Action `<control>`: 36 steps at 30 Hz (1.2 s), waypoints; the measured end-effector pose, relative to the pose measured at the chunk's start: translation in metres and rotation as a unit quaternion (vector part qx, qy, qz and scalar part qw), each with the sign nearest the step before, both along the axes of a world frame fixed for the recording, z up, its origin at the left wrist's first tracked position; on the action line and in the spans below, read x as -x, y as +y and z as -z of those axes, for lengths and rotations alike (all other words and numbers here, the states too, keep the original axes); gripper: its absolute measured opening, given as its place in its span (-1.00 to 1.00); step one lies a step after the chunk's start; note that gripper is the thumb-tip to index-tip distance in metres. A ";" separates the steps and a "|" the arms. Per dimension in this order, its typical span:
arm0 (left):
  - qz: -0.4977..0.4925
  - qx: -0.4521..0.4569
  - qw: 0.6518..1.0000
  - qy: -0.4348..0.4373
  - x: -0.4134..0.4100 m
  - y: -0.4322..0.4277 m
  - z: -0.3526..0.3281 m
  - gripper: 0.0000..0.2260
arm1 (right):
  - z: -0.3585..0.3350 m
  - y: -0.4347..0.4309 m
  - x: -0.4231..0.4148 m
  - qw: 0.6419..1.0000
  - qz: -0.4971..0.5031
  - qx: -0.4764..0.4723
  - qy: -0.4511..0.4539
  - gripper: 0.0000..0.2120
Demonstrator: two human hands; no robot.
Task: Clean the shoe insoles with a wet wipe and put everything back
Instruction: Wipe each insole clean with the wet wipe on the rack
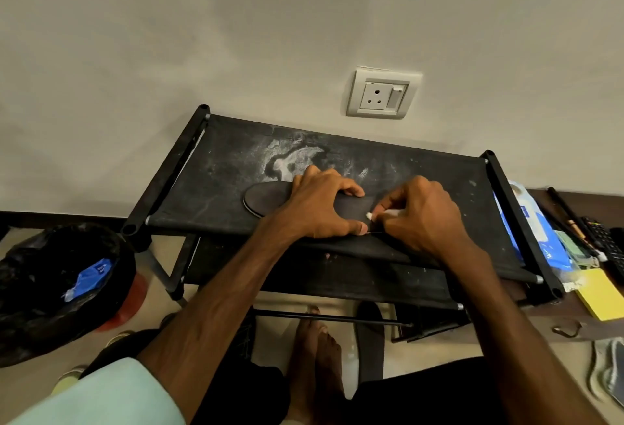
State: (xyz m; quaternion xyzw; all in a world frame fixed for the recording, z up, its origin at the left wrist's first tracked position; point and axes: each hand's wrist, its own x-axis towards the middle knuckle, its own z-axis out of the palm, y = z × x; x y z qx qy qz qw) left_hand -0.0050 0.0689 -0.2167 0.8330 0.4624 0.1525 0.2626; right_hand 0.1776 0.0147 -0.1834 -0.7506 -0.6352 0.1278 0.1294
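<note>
Black insole [266, 200], left hand [320, 208]; wipe [388, 212], right hand [422, 222]

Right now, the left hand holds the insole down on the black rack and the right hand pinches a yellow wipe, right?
No: the head view shows the wipe is white, not yellow. The left hand holds the insole on the black rack, and the right hand pinches the wipe.
</note>
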 end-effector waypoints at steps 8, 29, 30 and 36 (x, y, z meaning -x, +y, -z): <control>0.003 0.001 1.000 0.002 0.001 0.001 -0.001 -0.43 | 0.001 0.003 0.002 1.000 0.018 -0.015 0.013 -0.94; -0.007 0.009 1.000 -0.010 0.002 0.004 0.004 -0.44 | 0.010 0.006 0.019 0.998 -0.022 -0.021 0.059 -0.96; -0.007 0.010 1.000 -0.011 0.003 0.004 0.004 -0.44 | 0.010 0.006 0.018 0.997 -0.019 -0.018 0.071 -0.96; -0.010 0.009 1.000 -0.013 0.001 0.004 0.003 -0.45 | 0.006 0.004 -0.025 0.990 0.107 -0.053 0.072 -0.97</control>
